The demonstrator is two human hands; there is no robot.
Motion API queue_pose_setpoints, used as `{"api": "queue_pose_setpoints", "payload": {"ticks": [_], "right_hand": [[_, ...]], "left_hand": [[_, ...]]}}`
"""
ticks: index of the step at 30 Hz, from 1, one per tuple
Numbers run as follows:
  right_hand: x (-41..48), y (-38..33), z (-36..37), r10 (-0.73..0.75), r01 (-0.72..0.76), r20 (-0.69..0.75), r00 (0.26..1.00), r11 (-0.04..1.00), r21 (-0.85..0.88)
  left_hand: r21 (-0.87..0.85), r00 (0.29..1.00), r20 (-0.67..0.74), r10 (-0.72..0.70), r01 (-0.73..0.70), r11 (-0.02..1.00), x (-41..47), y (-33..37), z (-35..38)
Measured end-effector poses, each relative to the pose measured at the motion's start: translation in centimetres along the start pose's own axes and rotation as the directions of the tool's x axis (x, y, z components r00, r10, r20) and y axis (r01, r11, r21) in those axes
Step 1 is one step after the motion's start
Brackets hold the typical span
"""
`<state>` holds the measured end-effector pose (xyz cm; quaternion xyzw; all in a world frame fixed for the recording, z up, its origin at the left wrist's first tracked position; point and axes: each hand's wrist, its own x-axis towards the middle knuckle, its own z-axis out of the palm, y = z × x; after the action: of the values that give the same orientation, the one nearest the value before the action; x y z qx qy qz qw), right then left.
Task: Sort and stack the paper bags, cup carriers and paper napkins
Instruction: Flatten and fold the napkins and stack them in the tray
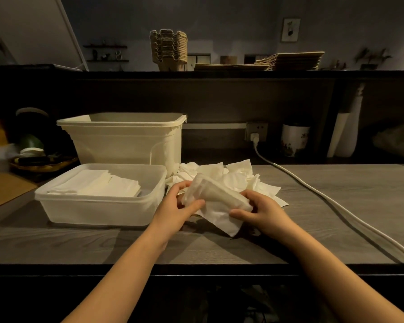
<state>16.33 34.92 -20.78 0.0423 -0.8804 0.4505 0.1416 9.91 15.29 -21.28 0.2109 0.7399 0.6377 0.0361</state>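
Cup carriers [168, 50] and paper bags [289, 60] sit stacked on the far shelf; both hands' (left [180, 206], right [264, 210]) grip pinches one napkin [217, 201], loose pile [233, 176] remaining beside the part-filled container [98, 206].

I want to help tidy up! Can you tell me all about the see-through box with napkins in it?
The clear plastic box is a shallow, lidless rectangle with rounded corners and a lipped rim. It sits flat on the grey wooden counter, in front of a taller cream tub. Folded white napkins lie stacked inside, toward its left and back. Neither hand touches it.
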Motion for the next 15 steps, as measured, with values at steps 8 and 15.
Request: {"api": "queue_pose_setpoints", "payload": {"ticks": [8,15], "right_hand": [[-0.1,-0.4,0.0,0.087,-0.090,0.023,0.996,0.971,0.222],[0.2,0.2,-0.1,0.152,-0.149,0.003,0.988,0.959,0.243]], "left_hand": [[-0.650,0.953,-0.052,-0.298,0.194,0.735,0.7,2.4,5.5],[-0.698,0.950,-0.101,-0.297,0.145,0.701,1.2,2.5,7.1]]}}
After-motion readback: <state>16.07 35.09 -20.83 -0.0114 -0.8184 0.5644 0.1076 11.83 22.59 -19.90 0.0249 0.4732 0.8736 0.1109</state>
